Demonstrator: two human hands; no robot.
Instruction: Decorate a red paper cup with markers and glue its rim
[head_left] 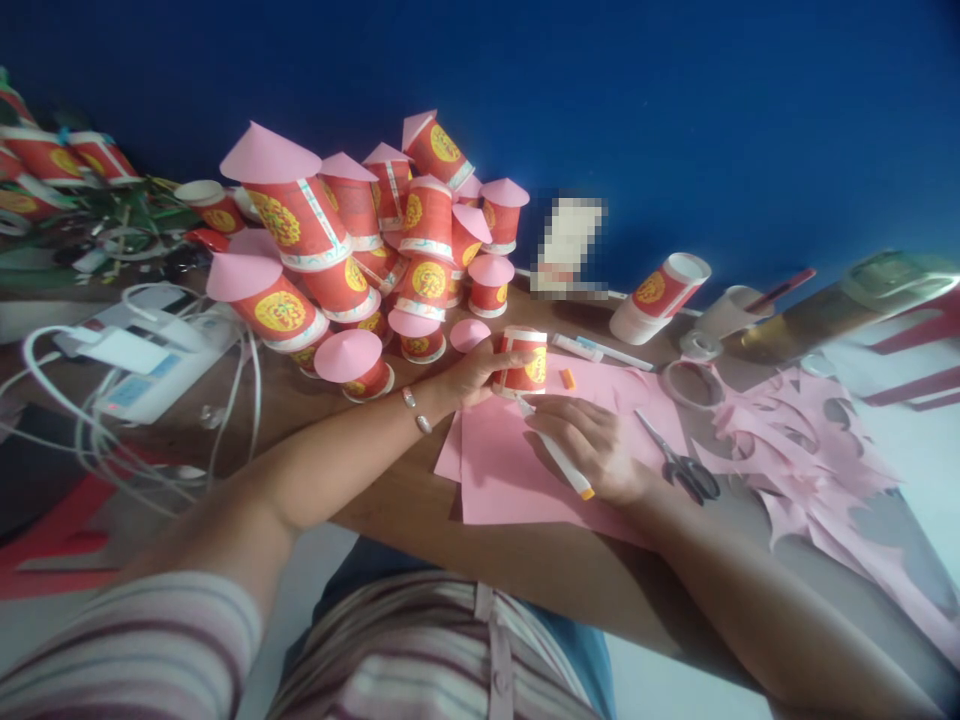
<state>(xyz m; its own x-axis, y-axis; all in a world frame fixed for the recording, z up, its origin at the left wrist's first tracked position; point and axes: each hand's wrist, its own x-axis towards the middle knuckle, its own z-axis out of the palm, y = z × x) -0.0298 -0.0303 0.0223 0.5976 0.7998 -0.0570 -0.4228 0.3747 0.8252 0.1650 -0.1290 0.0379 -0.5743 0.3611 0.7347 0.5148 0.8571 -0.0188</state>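
Note:
In my left hand (471, 378) is a red paper cup (519, 375) with a yellow emblem and a pale rim, my fingers wrapped round its side. My right hand (596, 448) grips a white marker-like pen (562, 462) with an orange end. The pen's tip is close to the cup's lower edge; whether they touch I cannot tell. Under both hands lie pink paper sheets (502, 480). A small orange cap (568, 379) rests on the paper beside the cup. Black-handled scissors (686, 468) lie to the right of my right hand, partly on the pink paper.
Red cups with pink cone tops (274, 190) are piled at the back left. A power strip (161, 365) with white cables sits left. To the right are stacked cups (660, 297), a tape roll (691, 384) and pink paper scraps (817, 450). A blue wall (675, 120) stands behind.

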